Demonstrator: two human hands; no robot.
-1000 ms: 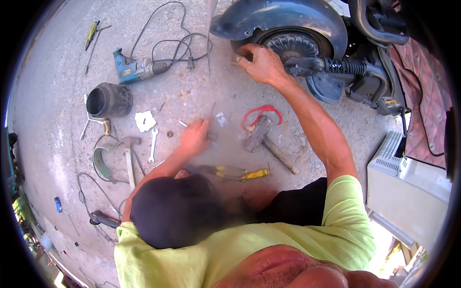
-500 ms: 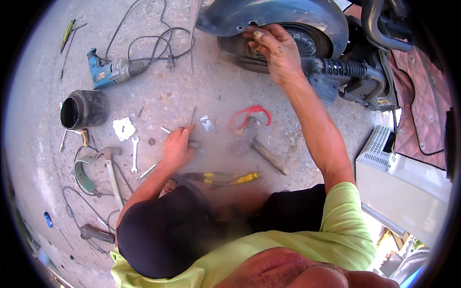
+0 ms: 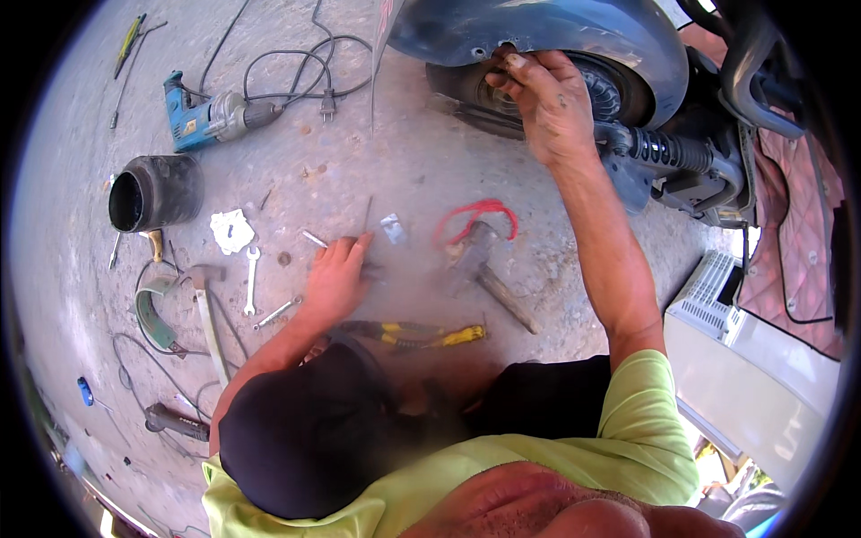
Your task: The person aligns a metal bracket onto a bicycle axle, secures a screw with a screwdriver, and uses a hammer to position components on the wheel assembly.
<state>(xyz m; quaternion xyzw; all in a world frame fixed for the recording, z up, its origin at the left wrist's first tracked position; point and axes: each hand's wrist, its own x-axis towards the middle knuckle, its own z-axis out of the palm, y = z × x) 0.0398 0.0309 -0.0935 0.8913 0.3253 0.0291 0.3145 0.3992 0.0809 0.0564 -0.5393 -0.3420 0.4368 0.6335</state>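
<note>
My right hand (image 3: 556,108) reaches up to the lower edge of a glossy dark blue-grey fender (image 3: 556,27). Its thumb and fingers are pinched together beside a small hole in that edge; whatever lies between the fingertips is too hidden to name. Behind the fingers sits a wheel (image 3: 601,90). My left hand (image 3: 337,280) rests low over the concrete floor with fingers curled. A thin metal rod (image 3: 369,213) sticks out past its fingertips, and a dark shape shows beside the palm; the hand covers most of what is there.
A hammer (image 3: 504,296), red strap (image 3: 484,211) and yellow-handled cutters (image 3: 439,336) lie before my knees. On the left are a wrench (image 3: 251,282), another hammer (image 3: 212,332), a black cylinder (image 3: 157,193) and a corded blue drill (image 3: 202,117). A white metal box (image 3: 762,359) stands at right.
The whole view has shifted a little, so the fender and wheel appear farther right. Both hands keep the same places and grips; nothing else visibly differs.
</note>
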